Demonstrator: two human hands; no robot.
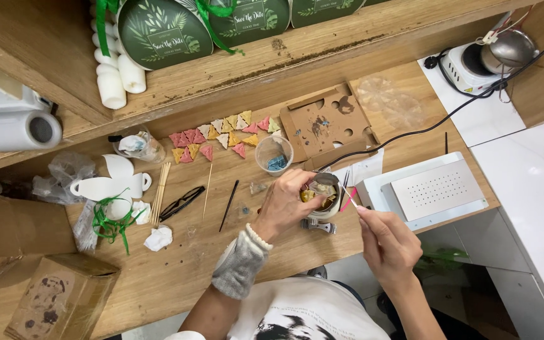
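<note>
Small metal cup (323, 196) is sitting at the front edge of the wooden tabletop (190, 264), just beside the white perforated plate unit (424, 192). Left hand (284, 203) is wrapping around its side, holding it. Right hand (385, 242) is pinching 1 thin stick (349, 192), tip dipping into the contents. Risk noted: cup stands near the edge, so a hard stir could tip it off or spill onto the black cable (410, 132).
</note>
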